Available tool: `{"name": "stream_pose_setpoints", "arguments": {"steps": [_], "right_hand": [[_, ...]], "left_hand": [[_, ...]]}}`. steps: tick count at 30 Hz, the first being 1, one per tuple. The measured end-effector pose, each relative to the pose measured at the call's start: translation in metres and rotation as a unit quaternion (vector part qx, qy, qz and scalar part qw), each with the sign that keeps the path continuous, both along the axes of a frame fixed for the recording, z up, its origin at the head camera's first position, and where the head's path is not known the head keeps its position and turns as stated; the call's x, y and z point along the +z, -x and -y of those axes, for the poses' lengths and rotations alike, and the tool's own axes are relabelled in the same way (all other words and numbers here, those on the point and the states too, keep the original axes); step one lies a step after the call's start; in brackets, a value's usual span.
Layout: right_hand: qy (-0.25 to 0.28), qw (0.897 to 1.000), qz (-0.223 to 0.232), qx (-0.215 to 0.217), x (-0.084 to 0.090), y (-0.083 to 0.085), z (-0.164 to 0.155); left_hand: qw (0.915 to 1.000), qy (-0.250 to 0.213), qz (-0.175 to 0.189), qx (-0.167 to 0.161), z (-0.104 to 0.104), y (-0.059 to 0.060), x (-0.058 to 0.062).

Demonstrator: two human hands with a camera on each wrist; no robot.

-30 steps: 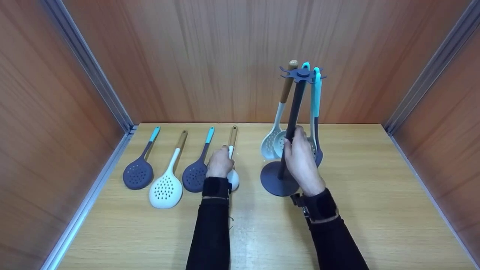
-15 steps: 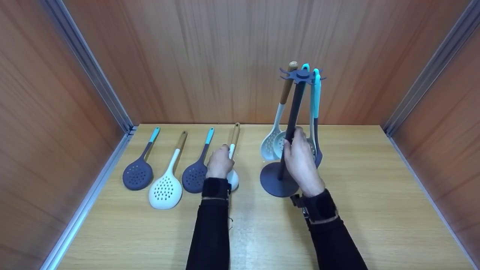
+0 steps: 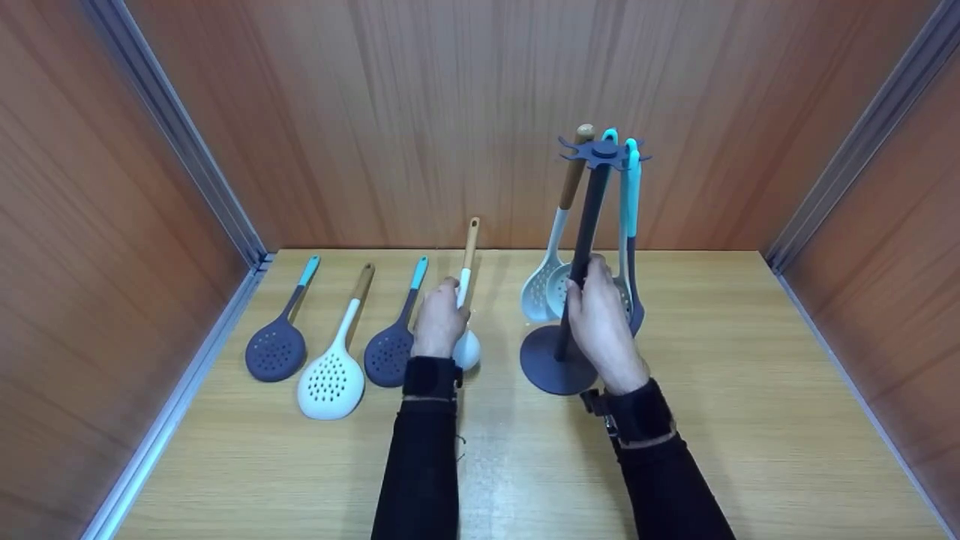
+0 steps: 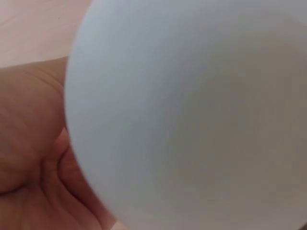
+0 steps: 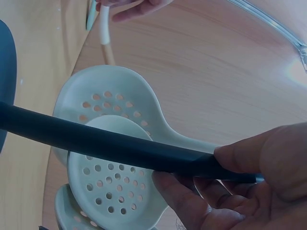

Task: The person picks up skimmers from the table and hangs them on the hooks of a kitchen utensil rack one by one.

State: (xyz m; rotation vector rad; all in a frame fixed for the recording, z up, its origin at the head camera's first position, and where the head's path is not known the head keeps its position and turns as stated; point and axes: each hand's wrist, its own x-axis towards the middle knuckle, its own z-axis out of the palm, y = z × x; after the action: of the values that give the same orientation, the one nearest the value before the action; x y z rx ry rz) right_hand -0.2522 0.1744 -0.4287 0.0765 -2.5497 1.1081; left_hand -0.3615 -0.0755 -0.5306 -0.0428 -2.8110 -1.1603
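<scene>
Gripping ladle (image 3: pixel 466 300), left hand (image 3: pixel 439 326) curled.

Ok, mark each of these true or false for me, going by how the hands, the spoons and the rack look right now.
1. The left hand holds a white spoon by its handle. True.
2. The right hand rests flat on the table. False: it grips the rack's pole.
3. Three slotted spoons lie on the table left of the left hand. True.
4. The rack hangs empty. False: several spoons hang from it.
</scene>
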Motion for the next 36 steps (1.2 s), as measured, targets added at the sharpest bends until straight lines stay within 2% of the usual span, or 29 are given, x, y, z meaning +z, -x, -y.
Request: {"name": "stream_pose_setpoints", "arguments": {"steps": [1,4,7,8,10,13,19,26,36], "right_hand": [[0.0,1.0,0.003,-0.001,0.0,0.0,0.0],[-0.001,1.0,0.006,-0.002,0.001,0.001,0.0],[-0.001,1.0,0.009,-0.002,0.001,0.001,0.0],[-0.001,1.0,0.009,-0.002,0.001,0.001,0.0],[0.001,1.0,0.012,-0.002,0.001,0.001,0.0],[0.002,1.0,0.009,0.0,0.0,0.002,0.0],[0.004,1.0,0.005,0.0,0.0,0.001,-0.001],[0.004,1.0,0.009,0.0,0.0,0.003,-0.002],[0.003,1.0,0.009,-0.001,0.0,0.003,-0.003]], "left_hand": [[0.9999,-0.004,-0.015,-0.004,0.001,-0.002,0.002],[0.9994,-0.016,-0.03,-0.004,-0.002,-0.015,0.02],[0.9997,-0.006,-0.025,-0.003,-0.007,-0.025,0.04],[0.9999,-0.005,-0.013,0.002,-0.01,-0.029,0.049],[0.9999,-0.005,-0.012,0.004,-0.012,-0.031,0.054],[0.9997,-0.003,-0.026,0.003,-0.013,-0.032,0.056],[0.9967,-0.015,-0.079,-0.011,-0.013,-0.033,0.057],[0.9956,-0.026,-0.089,-0.01,-0.014,-0.037,0.065],[0.9866,-0.042,-0.156,-0.025,-0.015,-0.04,0.068]]}}
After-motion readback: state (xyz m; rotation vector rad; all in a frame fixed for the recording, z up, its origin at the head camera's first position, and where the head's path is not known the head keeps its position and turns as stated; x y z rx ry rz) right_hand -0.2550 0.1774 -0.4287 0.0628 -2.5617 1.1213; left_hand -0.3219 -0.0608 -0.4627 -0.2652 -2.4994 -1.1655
